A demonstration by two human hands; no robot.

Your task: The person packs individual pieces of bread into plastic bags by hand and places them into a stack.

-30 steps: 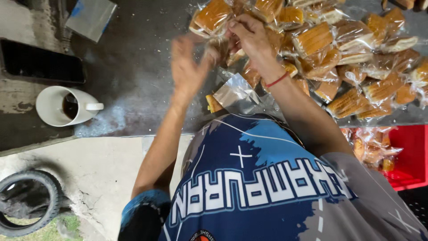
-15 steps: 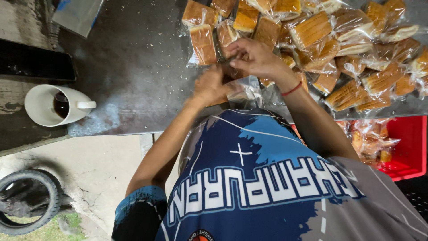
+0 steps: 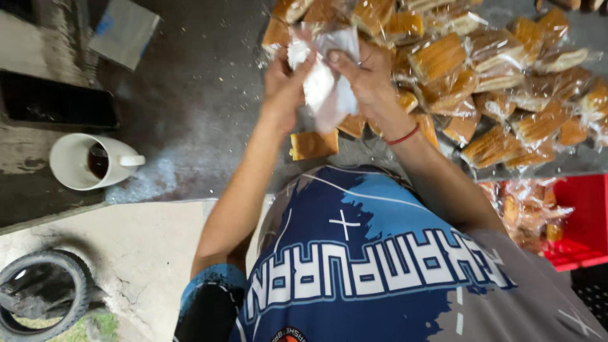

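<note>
Both of my hands hold one clear plastic bag (image 3: 326,88) over the dark table (image 3: 202,107). My left hand (image 3: 283,79) pinches its left side and my right hand (image 3: 364,76), with a red band at the wrist, grips its right side. A bare slice of golden bread (image 3: 313,144) lies on the table just below the bag. A large heap of bagged bread pieces (image 3: 500,82) spreads to the right and behind my hands.
A white cup of dark drink (image 3: 92,161) stands at the table's left edge. A black phone (image 3: 57,104) and a flat grey packet (image 3: 123,31) lie further back. A red crate (image 3: 573,221) with bagged bread sits lower right. A tyre (image 3: 41,297) lies on the floor.
My hands have risen from the table edge towards the heap, lifting and spreading the clear bag between them. A bare bread slice now shows on the table below.
</note>
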